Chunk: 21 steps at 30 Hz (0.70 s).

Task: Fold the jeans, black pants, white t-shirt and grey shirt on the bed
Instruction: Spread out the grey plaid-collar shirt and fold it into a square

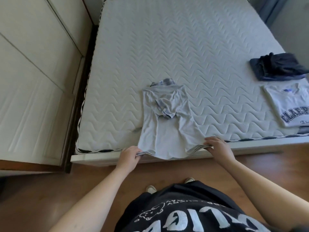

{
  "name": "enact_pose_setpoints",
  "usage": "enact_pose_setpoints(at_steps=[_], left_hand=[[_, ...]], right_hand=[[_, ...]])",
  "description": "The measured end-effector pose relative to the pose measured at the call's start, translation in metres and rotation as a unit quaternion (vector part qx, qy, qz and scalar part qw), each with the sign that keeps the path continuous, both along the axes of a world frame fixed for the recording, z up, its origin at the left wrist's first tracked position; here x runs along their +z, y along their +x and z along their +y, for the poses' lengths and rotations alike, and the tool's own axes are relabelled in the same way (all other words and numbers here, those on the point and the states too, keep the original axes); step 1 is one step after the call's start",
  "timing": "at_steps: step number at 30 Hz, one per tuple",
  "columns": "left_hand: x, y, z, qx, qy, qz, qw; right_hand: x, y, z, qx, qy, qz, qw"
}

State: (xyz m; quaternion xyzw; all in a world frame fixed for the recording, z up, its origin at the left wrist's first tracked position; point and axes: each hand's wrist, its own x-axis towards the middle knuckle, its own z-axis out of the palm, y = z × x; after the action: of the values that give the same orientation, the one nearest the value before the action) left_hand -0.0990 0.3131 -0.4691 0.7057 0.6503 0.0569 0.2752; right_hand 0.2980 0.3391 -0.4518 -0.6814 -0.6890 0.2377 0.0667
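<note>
The grey shirt [168, 124] lies lengthwise at the near edge of the bed [184, 47], its sides and sleeves folded in and its checked collar pointing away from me. My left hand [129, 154] pinches the hem's left corner. My right hand [217, 146] pinches the right corner. At the right edge of the bed, the folded black pants [282, 64] lie on top of the folded jeans [255, 71]. In front of that stack the white t-shirt [289, 104] lies folded, its dark blue lettering facing up.
White wardrobe doors [36, 72] stand to the left of the bed, with a dark gap between. I stand on a wooden floor [50, 190] at the foot of the bed, my shoes close to its white frame [100, 158].
</note>
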Motion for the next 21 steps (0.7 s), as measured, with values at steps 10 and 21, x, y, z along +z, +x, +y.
enact_pose_setpoints(at_steps=[10,21], left_hand=[[0.000,-0.008,0.050,-0.014,-0.069,-0.065,0.995],[0.016,0.010,0.191,0.016,-0.079,-0.043,0.996]], right_hand=[[0.003,-0.004,0.050,0.011,-0.045,-0.012,0.999],[-0.012,0.017,0.205,0.100,-0.025,0.049,0.993]])
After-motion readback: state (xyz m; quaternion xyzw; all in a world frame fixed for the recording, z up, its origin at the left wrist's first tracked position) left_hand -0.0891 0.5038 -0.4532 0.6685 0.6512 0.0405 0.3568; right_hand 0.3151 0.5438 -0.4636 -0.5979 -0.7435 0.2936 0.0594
